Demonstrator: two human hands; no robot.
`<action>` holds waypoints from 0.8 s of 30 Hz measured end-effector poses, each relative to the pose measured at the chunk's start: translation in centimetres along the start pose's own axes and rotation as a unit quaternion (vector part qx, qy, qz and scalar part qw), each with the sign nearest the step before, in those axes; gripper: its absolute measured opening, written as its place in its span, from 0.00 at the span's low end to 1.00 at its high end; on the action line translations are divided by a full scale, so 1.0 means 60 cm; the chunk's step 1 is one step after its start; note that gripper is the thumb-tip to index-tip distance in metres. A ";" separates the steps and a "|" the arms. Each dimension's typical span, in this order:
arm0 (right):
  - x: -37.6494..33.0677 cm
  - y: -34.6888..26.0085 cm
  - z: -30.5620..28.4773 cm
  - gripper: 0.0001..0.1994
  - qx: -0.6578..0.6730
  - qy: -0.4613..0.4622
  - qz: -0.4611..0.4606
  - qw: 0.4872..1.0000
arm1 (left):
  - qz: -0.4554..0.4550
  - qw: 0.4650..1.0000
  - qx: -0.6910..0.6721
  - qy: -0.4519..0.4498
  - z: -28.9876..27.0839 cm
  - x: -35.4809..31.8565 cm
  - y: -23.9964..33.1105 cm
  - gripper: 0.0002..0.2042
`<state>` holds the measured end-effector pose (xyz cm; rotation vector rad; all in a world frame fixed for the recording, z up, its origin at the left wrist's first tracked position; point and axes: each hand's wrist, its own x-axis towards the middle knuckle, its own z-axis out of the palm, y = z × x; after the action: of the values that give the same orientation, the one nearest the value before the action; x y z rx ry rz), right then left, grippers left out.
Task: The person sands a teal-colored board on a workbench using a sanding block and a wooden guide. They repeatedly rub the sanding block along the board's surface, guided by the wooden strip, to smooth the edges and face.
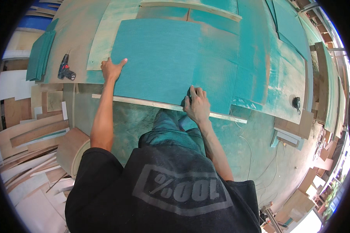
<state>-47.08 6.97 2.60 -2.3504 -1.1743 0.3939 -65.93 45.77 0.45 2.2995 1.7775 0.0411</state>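
Note:
A large teal-painted board lies flat on a teal-stained workbench. My left hand rests flat on the board's left edge, fingers apart, holding it down. My right hand is at the board's near edge, fingers curled over a small dark object that I cannot make out, pressed against the board. A pale wooden strip runs along the bench's front edge under the board.
A red and black cordless drill lies on the bench to the left, beside a stack of teal panels. A black round tool sits at the right. Scrap wood is piled at the left; cables trail on the floor.

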 end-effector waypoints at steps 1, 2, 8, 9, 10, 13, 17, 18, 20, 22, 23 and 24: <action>0.001 -0.001 -0.002 0.27 0.004 -0.005 0.007 1.000 | -0.004 1.000 -0.003 -0.003 -0.004 -0.002 0.003 0.54; 0.003 -0.001 -0.005 0.27 0.009 -0.009 0.013 1.000 | -0.007 1.000 -0.005 -0.005 -0.006 -0.003 0.009 0.54; 0.009 -0.008 -0.006 0.29 0.018 -0.019 0.028 0.999 | -0.006 0.999 0.027 -0.015 -0.001 0.016 0.009 0.56; 0.009 -0.011 -0.008 0.30 0.025 -0.027 0.035 0.999 | -0.006 1.000 0.028 -0.005 0.001 0.017 0.010 0.56; 0.009 -0.011 -0.009 0.30 0.027 -0.030 0.034 0.999 | -0.007 1.000 0.029 0.004 0.004 0.016 0.012 0.57; 0.007 -0.005 -0.011 0.30 0.031 -0.029 0.031 0.999 | -0.010 0.999 0.029 0.019 0.007 0.006 0.019 0.57; 0.005 0.001 -0.008 0.31 0.038 -0.027 0.033 0.998 | -0.004 0.999 0.047 0.009 0.003 -0.001 0.017 0.57; 0.004 0.000 -0.009 0.31 0.038 -0.031 0.034 0.998 | 0.001 0.999 0.044 0.017 0.004 -0.003 0.014 0.57; 0.004 -0.002 -0.012 0.31 0.040 -0.033 0.033 0.998 | 0.010 0.999 0.038 0.031 0.007 -0.006 0.007 0.55; 0.004 -0.001 -0.013 0.30 0.042 -0.028 0.033 0.998 | 0.009 0.999 0.039 0.032 0.007 -0.008 0.010 0.55; 0.003 0.001 -0.012 0.30 0.043 -0.025 0.033 0.998 | 0.009 0.999 0.040 0.032 0.008 -0.010 0.011 0.55; 0.003 0.002 -0.012 0.29 0.044 -0.020 0.033 0.998 | 0.006 0.999 0.039 0.029 0.008 -0.010 0.012 0.55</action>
<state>-46.58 6.85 3.12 -2.3196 -1.0773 0.5079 -65.32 44.95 0.18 2.3874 1.8241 0.0424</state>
